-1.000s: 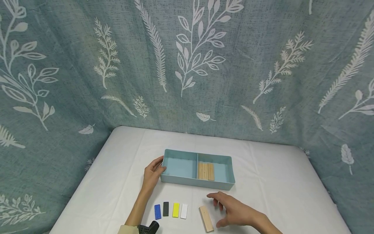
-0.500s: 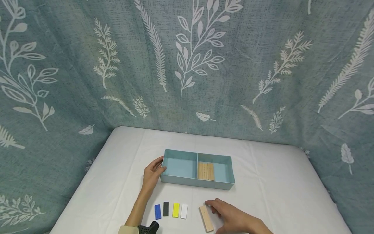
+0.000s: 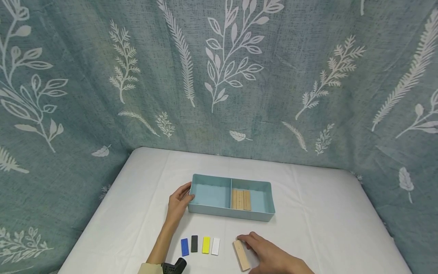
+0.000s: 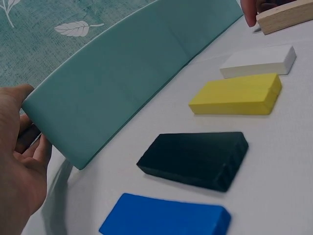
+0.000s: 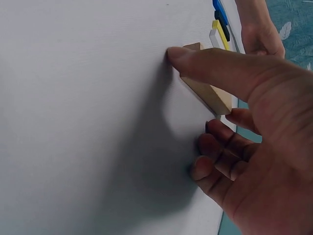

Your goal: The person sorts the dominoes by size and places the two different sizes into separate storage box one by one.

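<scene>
My left hand (image 3: 179, 201) grips the left end of a blue-green two-compartment box (image 3: 228, 213), thumb over the rim and fingers outside. In the left wrist view the same hand (image 4: 22, 161) holds the box's corner. A wooden block (image 3: 241, 255) lies on the white cloth in front of the box. Around it spreads my right hand (image 3: 268, 254), index fingertip at the block's far end and thumb near its near end. In the right wrist view the thumb partly covers the block (image 5: 208, 93); firm contact cannot be made out. Several wooden blocks (image 3: 241, 200) stand in the box's right compartment.
Left of the wooden block lie a blue block (image 3: 184, 247), a black block (image 3: 194, 244), a yellow block (image 3: 206, 245) and a white block (image 3: 215, 246) in a row. A leaf-patterned curtain (image 3: 219, 125) hangs behind the white-covered table (image 3: 328, 213).
My right hand has lowered and come toward the wooden block, its index finger and thumb now near the block's two ends. The left hand and the box have stayed in place.
</scene>
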A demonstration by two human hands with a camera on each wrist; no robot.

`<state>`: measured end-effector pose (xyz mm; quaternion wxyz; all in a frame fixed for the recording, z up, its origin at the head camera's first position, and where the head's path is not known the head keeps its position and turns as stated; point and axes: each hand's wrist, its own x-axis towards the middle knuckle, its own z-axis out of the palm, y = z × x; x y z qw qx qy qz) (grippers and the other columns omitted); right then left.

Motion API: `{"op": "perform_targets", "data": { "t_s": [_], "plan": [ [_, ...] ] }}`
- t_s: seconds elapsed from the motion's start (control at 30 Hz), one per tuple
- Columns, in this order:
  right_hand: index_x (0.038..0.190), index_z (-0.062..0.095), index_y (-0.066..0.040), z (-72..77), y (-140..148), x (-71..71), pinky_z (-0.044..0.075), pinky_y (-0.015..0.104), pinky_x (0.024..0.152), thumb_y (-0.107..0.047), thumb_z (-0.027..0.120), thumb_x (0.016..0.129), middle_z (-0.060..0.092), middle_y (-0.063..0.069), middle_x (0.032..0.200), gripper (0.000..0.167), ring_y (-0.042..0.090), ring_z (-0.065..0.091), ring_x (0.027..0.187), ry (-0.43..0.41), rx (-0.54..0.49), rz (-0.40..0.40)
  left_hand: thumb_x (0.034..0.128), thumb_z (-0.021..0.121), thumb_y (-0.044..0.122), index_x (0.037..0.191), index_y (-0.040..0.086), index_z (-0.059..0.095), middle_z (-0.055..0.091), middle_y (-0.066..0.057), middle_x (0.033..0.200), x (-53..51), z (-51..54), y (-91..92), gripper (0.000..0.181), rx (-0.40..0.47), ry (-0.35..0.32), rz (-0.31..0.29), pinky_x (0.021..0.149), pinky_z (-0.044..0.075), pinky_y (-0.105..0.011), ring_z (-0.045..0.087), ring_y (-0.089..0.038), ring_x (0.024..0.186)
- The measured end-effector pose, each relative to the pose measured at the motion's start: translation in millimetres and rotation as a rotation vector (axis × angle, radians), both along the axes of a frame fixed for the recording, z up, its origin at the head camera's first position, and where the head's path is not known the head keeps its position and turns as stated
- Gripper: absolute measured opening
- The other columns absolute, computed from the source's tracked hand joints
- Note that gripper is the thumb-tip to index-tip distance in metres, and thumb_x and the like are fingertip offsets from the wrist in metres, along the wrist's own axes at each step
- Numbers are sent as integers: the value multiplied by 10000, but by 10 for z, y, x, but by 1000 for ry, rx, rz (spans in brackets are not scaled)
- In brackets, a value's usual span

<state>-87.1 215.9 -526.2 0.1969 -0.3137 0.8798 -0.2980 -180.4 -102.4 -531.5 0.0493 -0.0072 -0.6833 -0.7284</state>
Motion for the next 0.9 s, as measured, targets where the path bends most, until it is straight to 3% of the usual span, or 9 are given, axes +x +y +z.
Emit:
{"op": "perform_targets", "data": {
  "t_s": [0.17, 0.5, 0.67, 0.9],
  "plan": [
    [1369, 500, -206, -1, -12, 6, 508, 197, 787, -300, 884, 699, 473, -136, 1097, 778, 6, 491, 931, -2, -11, -8, 893, 615, -59, 1357, -94, 516, 497, -234, 1425, -2, 8, 2, 476, 5, -2, -2, 1074, 412, -266, 439, -353, 1357],
    [1370, 486, -168, -23, 6, -4, 509, 194, 778, -141, 854, 697, 487, -145, 1069, 768, 19, 495, 930, -89, -46, -68, 888, 618, -48, 1355, -94, 517, 497, -236, 1425, 7, 36, 21, 479, -2, -15, 9, 1082, 411, -296, 443, -353, 1355],
    [1375, 460, -119, 36, 28, 11, 500, 211, 750, -44, 802, 694, 492, -96, 1047, 766, 62, 502, 898, -62, -97, -66, 891, 613, -55, 1360, -94, 510, 486, -240, 1433, 12, 29, 15, 482, 7, -8, 2, 1100, 397, -335, 432, -361, 1362],
    [1381, 444, -47, 103, 56, -10, 507, 218, 751, -42, 817, 708, 478, -65, 1048, 770, 102, 509, 896, 28, -150, -31, 890, 617, -50, 1359, -91, 515, 492, -237, 1430, 13, 22, 15, 481, 7, -9, 7, 1092, 401, -316, 435, -358, 1360]
  ]
}}
